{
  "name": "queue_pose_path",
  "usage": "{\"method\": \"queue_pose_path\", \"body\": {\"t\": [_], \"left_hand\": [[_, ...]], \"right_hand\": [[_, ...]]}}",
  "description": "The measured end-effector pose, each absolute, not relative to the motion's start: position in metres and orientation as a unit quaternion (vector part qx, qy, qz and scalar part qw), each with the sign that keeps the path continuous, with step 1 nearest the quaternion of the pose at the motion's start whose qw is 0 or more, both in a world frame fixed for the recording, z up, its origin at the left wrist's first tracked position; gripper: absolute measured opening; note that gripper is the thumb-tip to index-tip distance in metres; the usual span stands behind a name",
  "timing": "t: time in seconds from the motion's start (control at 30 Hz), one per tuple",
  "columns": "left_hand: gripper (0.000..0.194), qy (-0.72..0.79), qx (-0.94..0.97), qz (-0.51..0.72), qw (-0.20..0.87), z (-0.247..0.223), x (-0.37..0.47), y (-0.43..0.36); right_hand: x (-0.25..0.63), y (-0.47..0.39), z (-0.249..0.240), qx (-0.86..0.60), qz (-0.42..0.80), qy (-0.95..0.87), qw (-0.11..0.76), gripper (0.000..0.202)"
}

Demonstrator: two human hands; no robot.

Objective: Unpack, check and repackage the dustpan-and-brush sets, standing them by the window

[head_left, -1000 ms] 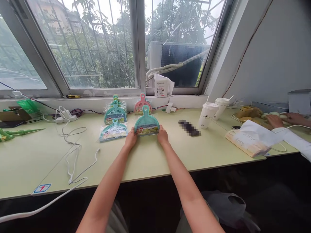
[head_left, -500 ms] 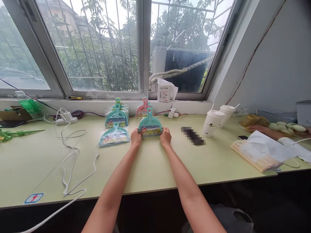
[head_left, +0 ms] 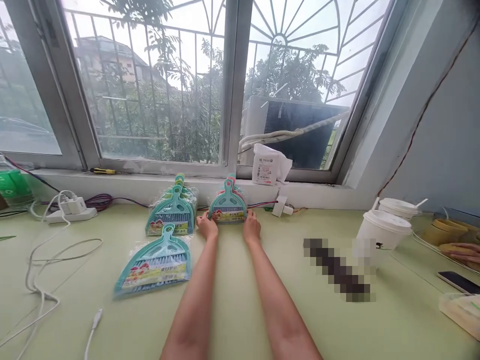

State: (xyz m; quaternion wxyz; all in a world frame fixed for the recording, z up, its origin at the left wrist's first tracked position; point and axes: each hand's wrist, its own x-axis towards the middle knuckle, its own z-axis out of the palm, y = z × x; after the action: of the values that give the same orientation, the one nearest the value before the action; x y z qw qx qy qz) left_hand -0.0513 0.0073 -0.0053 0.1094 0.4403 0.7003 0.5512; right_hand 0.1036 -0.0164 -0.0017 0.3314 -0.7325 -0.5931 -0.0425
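Note:
A teal dustpan and brush set [head_left: 228, 202] in clear wrap stands upright near the wall, in front of pink ones whose edges peep out behind it. My left hand [head_left: 207, 226] grips its lower left corner, and my right hand [head_left: 252, 227] closes on the lower right corner; some fingertips are hidden. Left of it, a stack of wrapped dustpan sets [head_left: 170, 212] leans toward the window, teal in front and green behind. Nearer to me, one more teal dustpan set [head_left: 157, 265] lies on the table by my left forearm.
White cables and a power strip [head_left: 71, 212] lie at the left. A tissue pack [head_left: 270, 167] sits on the sill. To the right are a pixelated dark item [head_left: 335, 270], lidded cups [head_left: 384, 230], a phone [head_left: 459, 282] and another person's hand [head_left: 461, 254].
Both my hands have pushed the teal dustpan set away from me, up against the pink ones by the wall. The camera view has come closer and tilted upward.

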Motion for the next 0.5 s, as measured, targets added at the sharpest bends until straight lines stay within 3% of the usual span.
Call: {"method": "queue_pose_path", "body": {"t": [0.2, 0.33, 0.5], "left_hand": [[0.032, 0.663, 0.434, 0.593, 0.141, -0.012, -0.047, 0.058], [0.028, 0.663, 0.442, 0.590, 0.132, -0.013, -0.044, 0.062], [0.035, 0.671, 0.453, 0.578, 0.104, -0.005, -0.040, 0.056]], "right_hand": [[0.106, 0.029, -0.009, -0.748, -0.008, -0.557, 0.360, 0.036], [0.110, 0.033, -0.011, -0.736, 0.017, -0.559, 0.381, 0.035], [0.113, 0.026, -0.005, -0.709, 0.018, -0.540, 0.454, 0.036]]}}
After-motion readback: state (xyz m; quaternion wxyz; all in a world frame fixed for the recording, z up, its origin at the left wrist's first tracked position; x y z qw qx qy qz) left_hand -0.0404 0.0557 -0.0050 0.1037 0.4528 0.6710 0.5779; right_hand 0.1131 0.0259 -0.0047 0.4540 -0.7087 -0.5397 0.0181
